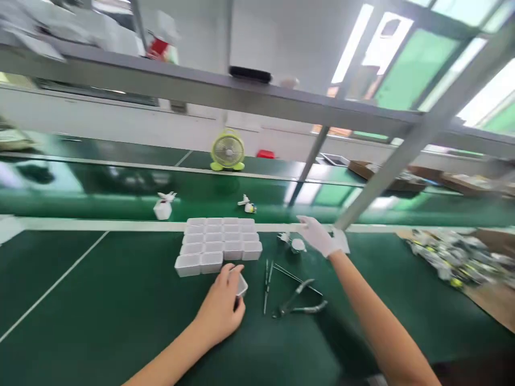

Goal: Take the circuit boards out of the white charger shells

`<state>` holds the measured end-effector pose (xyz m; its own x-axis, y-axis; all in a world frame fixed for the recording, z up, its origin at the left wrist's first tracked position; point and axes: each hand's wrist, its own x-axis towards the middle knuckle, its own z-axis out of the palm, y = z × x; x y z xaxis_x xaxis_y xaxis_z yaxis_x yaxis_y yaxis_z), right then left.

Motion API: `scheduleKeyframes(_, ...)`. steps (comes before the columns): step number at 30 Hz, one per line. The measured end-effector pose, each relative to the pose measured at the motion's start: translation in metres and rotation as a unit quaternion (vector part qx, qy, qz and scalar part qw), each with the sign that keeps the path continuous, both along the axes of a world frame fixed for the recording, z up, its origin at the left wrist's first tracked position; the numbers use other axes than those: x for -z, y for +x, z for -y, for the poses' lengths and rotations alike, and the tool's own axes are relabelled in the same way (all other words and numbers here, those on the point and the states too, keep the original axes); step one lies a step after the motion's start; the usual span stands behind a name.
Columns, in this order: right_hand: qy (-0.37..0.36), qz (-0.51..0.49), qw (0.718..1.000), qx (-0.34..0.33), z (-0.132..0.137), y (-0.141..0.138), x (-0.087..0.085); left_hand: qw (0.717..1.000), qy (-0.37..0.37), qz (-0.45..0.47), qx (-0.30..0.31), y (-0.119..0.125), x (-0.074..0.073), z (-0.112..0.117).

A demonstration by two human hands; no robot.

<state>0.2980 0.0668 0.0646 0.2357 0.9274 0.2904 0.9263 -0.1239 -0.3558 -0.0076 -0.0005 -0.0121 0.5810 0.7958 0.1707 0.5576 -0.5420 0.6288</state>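
My bare left hand [222,303] is closed around a small white plastic box [242,286], whose left side is hidden by my fingers. Just beyond it, a block of similar open white boxes [212,259] stands in rows on the green table. My right hand [319,234], in a white glove, hovers with its fingers stretched out and somewhat blurred; no held thing shows. Left of and below the glove lies a small white round part [298,245] with a white piece beside it. Pliers [298,305] and tweezers [267,287] lie on the table between my hands.
A heap of small white and yellow parts [454,260] lies on cardboard at the right. A green fan [228,151] stands behind the green belt [120,190]. Two small white items rest on the belt. A slanting metal post [386,161] and a shelf rail [193,78] cross the view.
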Motion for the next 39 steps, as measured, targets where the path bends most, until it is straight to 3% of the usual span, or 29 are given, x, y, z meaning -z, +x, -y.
scheduleKeyframes(3, -0.110, 0.027, 0.991, 0.066, 0.024, 0.031, 0.009, 1.000, 0.018, 0.003, 0.002, 0.000, 0.012, -0.014)
scheduleKeyframes(6, -0.201, 0.037, 0.975, 0.092, 0.013, 0.019, 0.018, 0.999, 0.047, 0.011, 0.008, 0.000, 0.018, -0.016)
scheduleKeyframes(9, -0.244, 0.036, 0.964, 0.103, 0.002, 0.000, 0.024, 0.999, 0.036, 0.027, 0.008, 0.001, 0.016, -0.014)
scheduleKeyframes(12, -0.255, 0.027, 0.962, 0.092, 0.003, -0.006, 0.019, 0.999, -0.008, 0.041, 0.005, 0.001, 0.007, -0.013)
scheduleKeyframes(15, -0.240, 0.005, 0.969, 0.066, 0.018, -0.001, 0.002, 0.995, -0.065, 0.070, 0.016, 0.001, -0.001, -0.011)
scheduleKeyframes(19, -0.133, -0.097, 0.986, -0.025, 0.056, -0.006, -0.014, 0.984, -0.107, 0.144, 0.018, 0.002, -0.009, -0.009)
scheduleKeyframes(20, -0.047, -0.215, 0.972, -0.084, 0.066, -0.013, -0.011, 0.982, -0.106, 0.157, 0.013, 0.002, -0.010, -0.009)
scheduleKeyframes(22, 0.032, -0.437, 0.878, -0.191, 0.085, -0.033, 0.003, 0.981, -0.096, 0.171, -0.004, 0.002, -0.012, -0.010)
scheduleKeyframes(24, 0.012, -0.576, 0.784, -0.232, 0.099, -0.056, 0.024, 0.980, -0.085, 0.177, -0.028, 0.004, -0.013, -0.010)
scheduleKeyframes(26, -0.054, -0.660, 0.709, -0.244, 0.109, -0.076, 0.044, 0.975, -0.090, 0.193, -0.058, 0.005, -0.013, -0.010)
scheduleKeyframes(28, -0.099, -0.699, 0.666, -0.241, 0.114, -0.088, 0.056, 0.965, -0.126, 0.219, -0.064, 0.006, -0.015, -0.008)
scheduleKeyframes(30, -0.112, -0.718, 0.648, -0.227, 0.115, -0.092, 0.061, 0.949, -0.194, 0.246, -0.019, 0.006, -0.019, -0.006)
scheduleKeyframes(34, -0.105, -0.718, 0.659, -0.197, 0.116, -0.084, 0.058, 0.910, -0.288, 0.272, 0.123, 0.002, -0.027, 0.000)
scheduleKeyframes(39, -0.007, -0.637, 0.736, -0.230, 0.126, -0.076, 0.044, 0.927, -0.203, 0.296, 0.112, 0.000, -0.024, 0.003)
